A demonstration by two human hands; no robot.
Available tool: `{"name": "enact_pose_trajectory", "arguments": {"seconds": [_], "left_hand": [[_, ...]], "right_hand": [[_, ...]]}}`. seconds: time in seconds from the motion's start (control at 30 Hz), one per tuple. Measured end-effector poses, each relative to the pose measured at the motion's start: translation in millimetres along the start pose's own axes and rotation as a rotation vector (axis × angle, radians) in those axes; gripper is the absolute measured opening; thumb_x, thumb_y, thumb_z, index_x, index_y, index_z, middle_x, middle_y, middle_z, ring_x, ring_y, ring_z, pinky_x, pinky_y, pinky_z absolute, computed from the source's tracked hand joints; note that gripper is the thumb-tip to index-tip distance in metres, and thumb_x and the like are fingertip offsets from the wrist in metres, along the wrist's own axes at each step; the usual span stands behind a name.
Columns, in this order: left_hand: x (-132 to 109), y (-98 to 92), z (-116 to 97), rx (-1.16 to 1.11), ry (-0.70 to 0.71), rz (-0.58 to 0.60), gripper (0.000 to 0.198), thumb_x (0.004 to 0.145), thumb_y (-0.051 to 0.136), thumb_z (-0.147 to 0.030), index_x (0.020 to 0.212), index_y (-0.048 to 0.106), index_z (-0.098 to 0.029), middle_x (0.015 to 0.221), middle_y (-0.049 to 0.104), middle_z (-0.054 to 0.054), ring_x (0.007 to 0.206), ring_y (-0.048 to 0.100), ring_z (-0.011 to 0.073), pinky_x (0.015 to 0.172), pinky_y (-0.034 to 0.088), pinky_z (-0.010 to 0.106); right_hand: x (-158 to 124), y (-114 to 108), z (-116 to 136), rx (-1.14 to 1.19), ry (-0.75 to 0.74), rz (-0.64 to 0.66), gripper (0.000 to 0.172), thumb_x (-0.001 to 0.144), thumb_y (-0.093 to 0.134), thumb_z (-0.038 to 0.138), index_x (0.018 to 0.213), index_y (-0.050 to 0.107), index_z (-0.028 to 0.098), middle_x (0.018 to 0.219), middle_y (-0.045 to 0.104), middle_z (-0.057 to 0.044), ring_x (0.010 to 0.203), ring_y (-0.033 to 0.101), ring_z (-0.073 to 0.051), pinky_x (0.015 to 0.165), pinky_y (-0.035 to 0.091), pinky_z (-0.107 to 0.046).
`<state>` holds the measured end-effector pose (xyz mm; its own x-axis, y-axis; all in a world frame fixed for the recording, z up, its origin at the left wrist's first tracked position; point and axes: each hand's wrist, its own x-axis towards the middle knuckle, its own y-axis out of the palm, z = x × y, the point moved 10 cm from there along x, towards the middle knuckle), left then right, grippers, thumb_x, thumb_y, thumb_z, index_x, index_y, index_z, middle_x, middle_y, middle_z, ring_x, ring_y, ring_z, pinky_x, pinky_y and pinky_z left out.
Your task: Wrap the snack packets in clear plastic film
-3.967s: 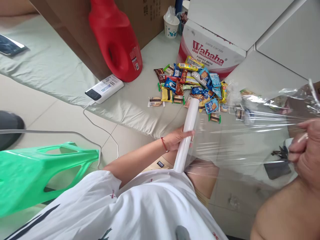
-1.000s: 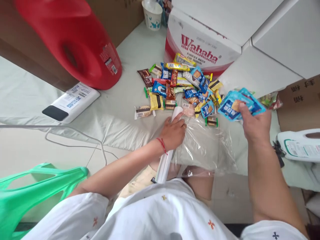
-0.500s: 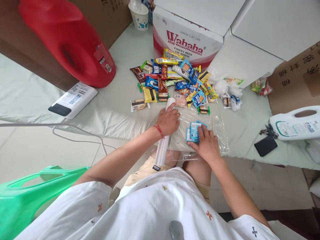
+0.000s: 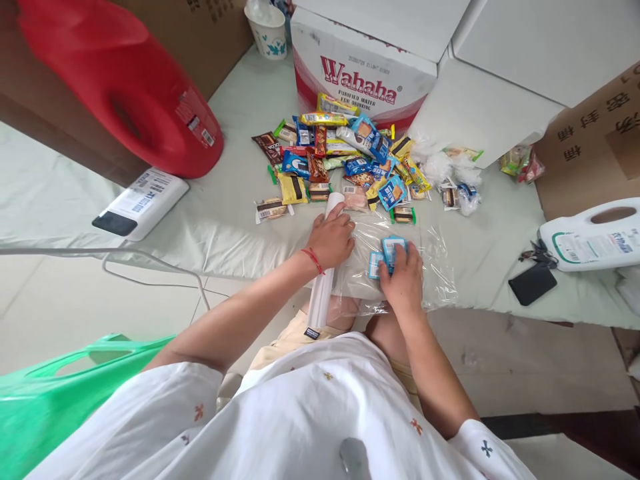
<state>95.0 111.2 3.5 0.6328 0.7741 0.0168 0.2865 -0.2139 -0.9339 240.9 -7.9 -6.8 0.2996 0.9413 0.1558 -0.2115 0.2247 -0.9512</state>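
My left hand (image 4: pixel 331 239) lies over a long white roll of clear plastic film (image 4: pixel 323 287), its fingers curled across the upper part. From the roll, a sheet of the clear film (image 4: pixel 435 277) spreads to the right over the cloth. On this sheet are several small blue packets (image 4: pixel 394 248), overlapping, one lower at the left. My right hand (image 4: pixel 403 277) holds the packets from the near side, thumb to the left and fingers to the right. Part of the packets is hidden under its fingers.
Beyond the film is a heap of wrapped snacks (image 4: pixel 345 157) before a Wahaha carton (image 4: pixel 360 73). A red jug (image 4: pixel 165 113) and a white device (image 4: pixel 145 203) stand left. A white bottle (image 4: pixel 590 237) and black wallet (image 4: pixel 533 285) lie right. A green stool (image 4: pixel 90 380) is lower left.
My right hand has shifted a little left and its fingers have drawn round the packets, which have spread apart slightly. My left hand stays on the roll. The whole view has shifted slightly.
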Motion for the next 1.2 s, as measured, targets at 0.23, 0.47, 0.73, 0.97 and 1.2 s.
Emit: {"name": "enact_pose_trajectory", "arguments": {"seconds": [0.23,0.47,0.73,0.97,1.2], "left_hand": [[-1,0.4,1,0.007,-0.009,0.007,0.036,0.095,0.051,-0.028,0.126,0.069,-0.019,0.140,0.065,0.015,0.159,0.026,0.0310,0.119,0.037,0.062],[-1,0.1,2,-0.002,-0.004,0.006,0.036,0.095,0.052,-0.029,0.124,0.070,-0.019,0.141,0.065,0.015,0.159,0.027,0.0314,0.119,0.037,0.062],[-1,-2.3,1,-0.016,0.000,-0.008,0.035,0.095,0.050,-0.029,0.123,0.071,-0.020,0.139,0.065,0.015,0.159,0.028,0.0327,0.120,0.036,0.062],[-1,-1.3,2,-0.010,-0.012,0.010,0.036,0.095,0.050,-0.029,0.124,0.070,-0.019,0.140,0.065,0.015,0.159,0.027,0.0313,0.119,0.037,0.062],[0,-1.1,2,-0.027,-0.008,-0.005,0.035,0.095,0.051,-0.029,0.123,0.071,-0.020,0.138,0.065,0.015,0.159,0.026,0.0318,0.119,0.036,0.062]], "right_hand": [[7,-2,-15,-0.005,0.091,0.040,0.077,0.095,0.054,0.060,0.153,0.042,0.010,0.155,0.042,-0.030,0.141,0.042,-0.044,0.111,0.039,-0.062],[25,-10,-52,0.186,0.147,0.100,0.062,0.088,0.058,0.048,0.139,0.057,0.014,0.131,0.066,-0.018,0.117,0.059,-0.034,0.105,0.046,-0.050],[29,-6,-54,0.075,0.259,0.048,0.079,0.080,0.070,0.063,0.139,0.058,0.012,0.124,0.060,-0.022,0.118,0.055,-0.040,0.101,0.046,-0.053],[38,-10,-62,0.070,0.390,-0.025,0.084,0.084,0.064,0.068,0.143,0.052,0.010,0.122,0.060,-0.026,0.116,0.058,-0.041,0.099,0.047,-0.055],[56,0,-60,-0.043,0.476,0.166,0.081,0.080,0.070,0.063,0.141,0.055,0.012,0.128,0.059,-0.028,0.118,0.059,-0.044,0.097,0.049,-0.058]]}}
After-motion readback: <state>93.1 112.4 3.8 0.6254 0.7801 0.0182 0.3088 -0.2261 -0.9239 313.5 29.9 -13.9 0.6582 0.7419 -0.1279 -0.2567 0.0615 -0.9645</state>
